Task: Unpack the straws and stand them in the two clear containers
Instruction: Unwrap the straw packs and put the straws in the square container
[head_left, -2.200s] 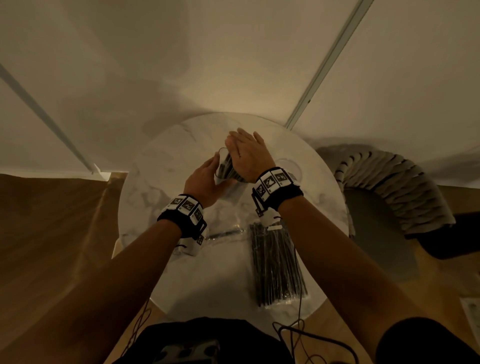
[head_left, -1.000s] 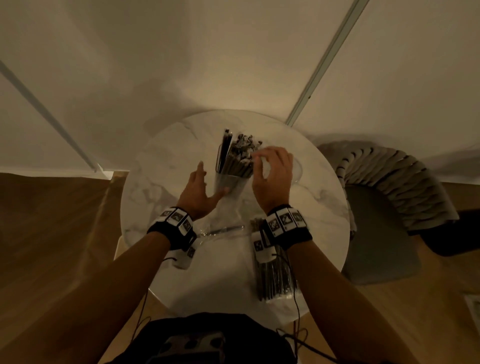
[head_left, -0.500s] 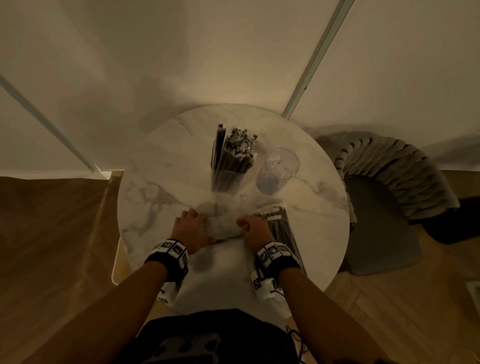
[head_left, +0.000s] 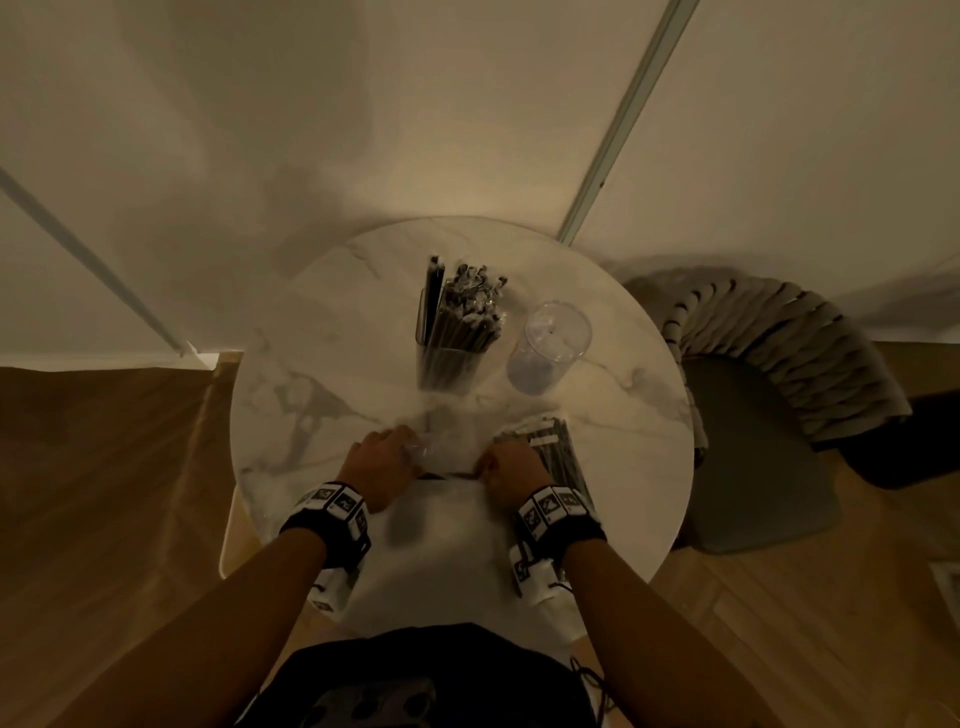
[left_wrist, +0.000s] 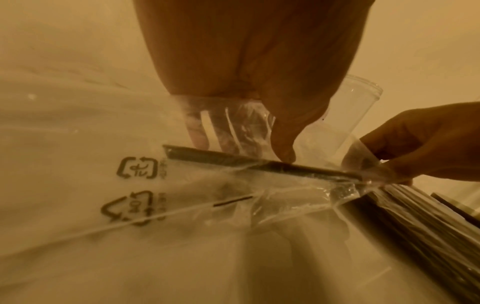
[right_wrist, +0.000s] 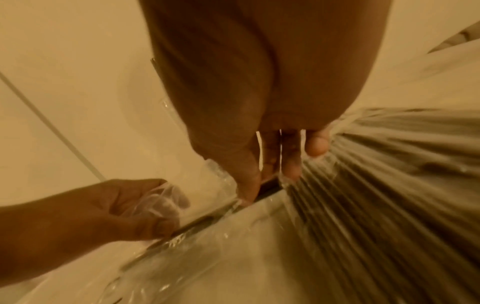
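Note:
On the round marble table (head_left: 322, 374), one clear container (head_left: 447, 364) stands packed with dark straws (head_left: 465, 317); beside it on the right the second clear container (head_left: 550, 345) stands empty. Near me lies a clear plastic bag (left_wrist: 182, 205) with a single dark straw (left_wrist: 259, 163) left inside. My left hand (head_left: 382, 465) pinches the bag film at the straw's left part, its fingers (left_wrist: 200, 133) under the plastic. My right hand (head_left: 511, 470) pinches the bag at the straw's right end (right_wrist: 270, 186). A full pack of wrapped straws (head_left: 558, 452) lies just right of my right hand.
A woven-back chair (head_left: 779, 364) with a grey seat stands close to the table's right edge. The wall is right behind the table. Brown floor covering (head_left: 104, 467) lies to the left.
Both hands left the filled container and dropped to the near part of the table. They took hold of the nearly empty bag with the single straw.

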